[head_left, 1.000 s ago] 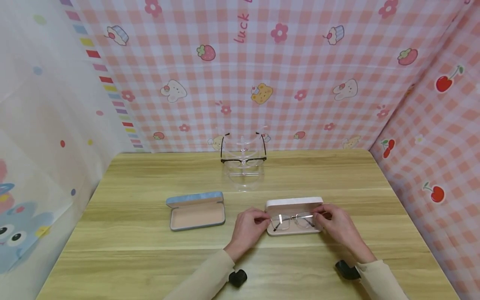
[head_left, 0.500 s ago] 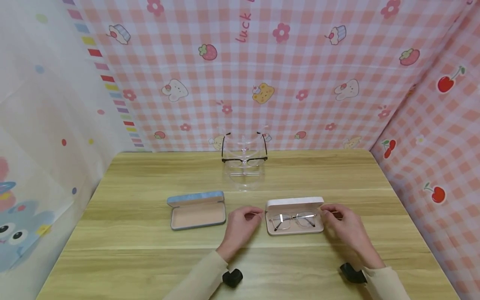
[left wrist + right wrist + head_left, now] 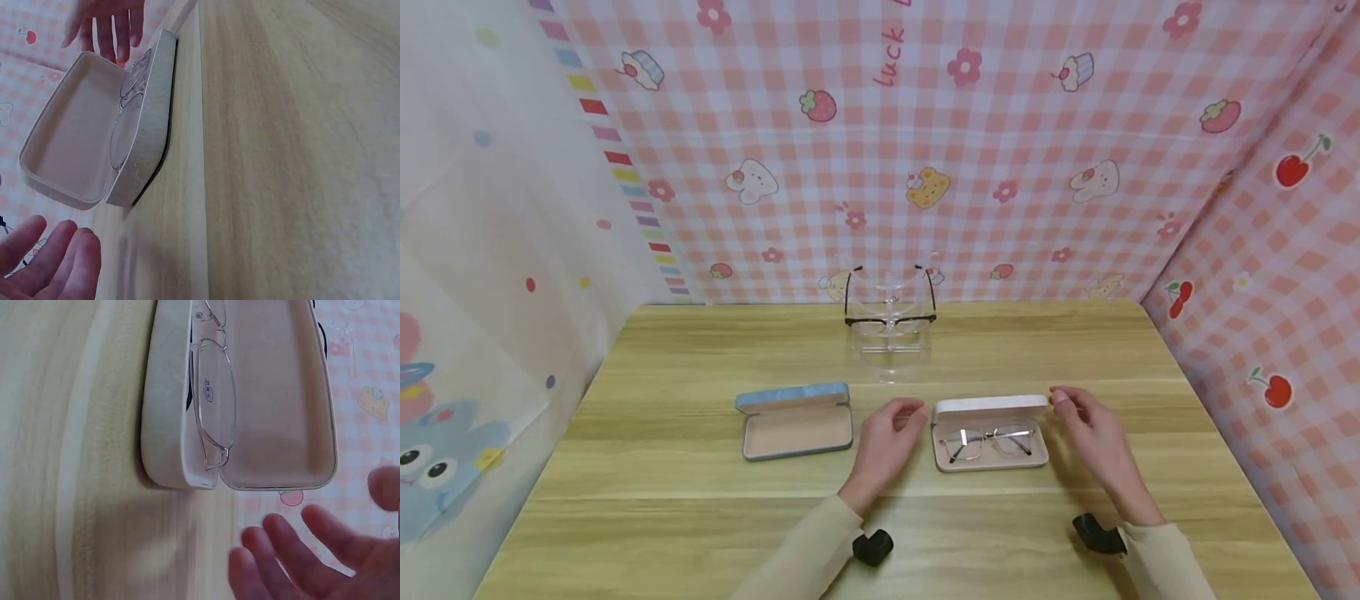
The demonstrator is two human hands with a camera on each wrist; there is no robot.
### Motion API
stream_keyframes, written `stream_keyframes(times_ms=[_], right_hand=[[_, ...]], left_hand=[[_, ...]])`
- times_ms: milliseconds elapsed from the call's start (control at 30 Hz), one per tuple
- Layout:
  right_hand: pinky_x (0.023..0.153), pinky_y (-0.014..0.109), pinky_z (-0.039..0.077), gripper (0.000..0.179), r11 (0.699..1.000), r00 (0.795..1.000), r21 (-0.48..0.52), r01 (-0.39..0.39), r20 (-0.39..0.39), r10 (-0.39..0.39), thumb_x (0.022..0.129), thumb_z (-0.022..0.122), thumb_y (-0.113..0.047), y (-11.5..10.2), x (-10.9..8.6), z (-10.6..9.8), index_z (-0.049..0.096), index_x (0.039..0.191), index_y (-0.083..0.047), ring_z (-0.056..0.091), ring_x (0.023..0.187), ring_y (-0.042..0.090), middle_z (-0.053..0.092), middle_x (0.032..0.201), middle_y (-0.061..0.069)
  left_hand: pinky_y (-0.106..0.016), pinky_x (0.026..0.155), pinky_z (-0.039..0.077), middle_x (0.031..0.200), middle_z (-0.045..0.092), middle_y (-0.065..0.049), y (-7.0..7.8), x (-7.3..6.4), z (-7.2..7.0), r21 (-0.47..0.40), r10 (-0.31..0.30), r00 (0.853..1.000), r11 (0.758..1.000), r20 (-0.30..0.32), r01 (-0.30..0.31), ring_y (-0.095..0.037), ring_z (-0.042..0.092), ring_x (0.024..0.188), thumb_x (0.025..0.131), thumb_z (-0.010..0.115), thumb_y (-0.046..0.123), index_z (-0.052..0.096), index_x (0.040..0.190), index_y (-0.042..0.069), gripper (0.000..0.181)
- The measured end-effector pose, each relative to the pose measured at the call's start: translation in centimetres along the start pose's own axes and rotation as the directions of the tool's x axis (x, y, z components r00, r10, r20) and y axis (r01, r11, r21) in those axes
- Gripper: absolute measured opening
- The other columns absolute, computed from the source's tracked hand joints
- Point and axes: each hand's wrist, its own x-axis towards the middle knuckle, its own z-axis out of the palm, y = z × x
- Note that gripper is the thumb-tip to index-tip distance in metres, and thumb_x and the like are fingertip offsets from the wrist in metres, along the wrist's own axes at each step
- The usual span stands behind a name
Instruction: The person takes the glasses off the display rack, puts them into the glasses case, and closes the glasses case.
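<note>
A pair of thin metal-framed glasses (image 3: 987,442) lies folded in the base of an open white glasses case (image 3: 991,406), its lid standing up at the back. The left wrist view shows the case from its left end, with the glasses (image 3: 128,122) inside. To the left of the case is my left hand (image 3: 887,442), fingers relaxed and holding nothing. My right hand (image 3: 1096,437) hovers beside the case's right end, near the lid corner. In the right wrist view the fingers of this hand (image 3: 312,556) are spread loosely, apart from the case.
An open blue glasses case (image 3: 796,429) with a beige lining sits left of my left hand. Behind the two cases stands a clear display stand (image 3: 889,358) bearing black half-rim glasses (image 3: 867,321). Patterned cloth (image 3: 880,167) hangs along the table's back and sides.
Both hands have let go of the metal-framed glasses, which now rest in the white case. The left hand has moved off to the left; the right has drawn outward, then up toward the lid.
</note>
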Motion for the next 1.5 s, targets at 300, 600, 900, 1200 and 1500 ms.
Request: stream_keyframes(times_ms=[300,600,900,1200,1500], right_hand=[[0.089,0.05,0.059,0.058,0.997,0.977,0.061,-0.054,0.209,0.04,0.111,0.042,-0.043,-0.2,0.5,0.5,0.052,0.146,0.002,0.069,0.108,0.04,0.064,0.13,0.032],[0.086,0.047,0.059,0.057,0.999,0.964,0.028,-0.043,0.262,0.034,0.11,0.045,-0.046,-0.2,0.8,0.6,0.053,0.146,-0.002,0.072,0.099,0.033,0.066,0.128,0.029],[0.088,0.049,0.06,0.051,0.993,0.951,0.102,-0.062,0.307,0.027,0.11,0.05,-0.039,-0.3,0.8,0.5,0.053,0.144,-0.001,0.071,0.103,0.035,0.063,0.128,0.032],[0.095,0.041,0.058,0.045,0.96,0.922,0.265,-0.089,0.387,-0.022,0.112,0.049,-0.031,0.8,1.2,0.0,0.052,0.144,0.001,0.059,0.123,0.039,0.058,0.135,0.03],[0.096,0.044,0.058,0.05,0.923,0.88,0.345,-0.171,0.475,-0.015,0.111,0.051,-0.03,0.9,1.5,-0.3,0.048,0.146,0.005,0.055,0.128,0.039,0.053,0.14,0.031]], left_hand=[[-0.043,0.099,0.055,0.116,0.075,-0.01,0.3,0.6,0.7,0.056,-0.007,0.996,0.998,0.085,0.002,-0.024,0.07,0.11,0.101,0.061,0.051,0.066,0.133,0.004,0.057],[-0.049,0.101,0.053,0.118,0.075,-0.012,0.2,0.9,1.2,0.155,-0.038,0.992,0.988,0.12,0.019,-0.028,0.069,0.113,0.102,0.053,0.06,0.07,0.129,0.012,0.057],[-0.049,0.099,0.054,0.118,0.075,-0.013,0.2,1.1,1.3,0.148,-0.04,0.989,0.989,0.139,0.019,-0.029,0.07,0.112,0.103,0.055,0.056,0.071,0.127,0.011,0.054],[-0.047,0.099,0.055,0.121,0.072,-0.014,0.2,1.2,1.0,0.058,-0.089,0.976,0.995,0.196,0.079,-0.029,0.067,0.115,0.102,0.061,0.051,0.069,0.128,0.009,0.05],[-0.036,0.085,0.062,0.114,0.071,-0.012,0.0,1.2,1.1,-0.154,-0.175,0.955,0.964,0.238,0.215,-0.025,0.068,0.106,0.098,0.072,0.038,0.068,0.126,0.002,0.045]])
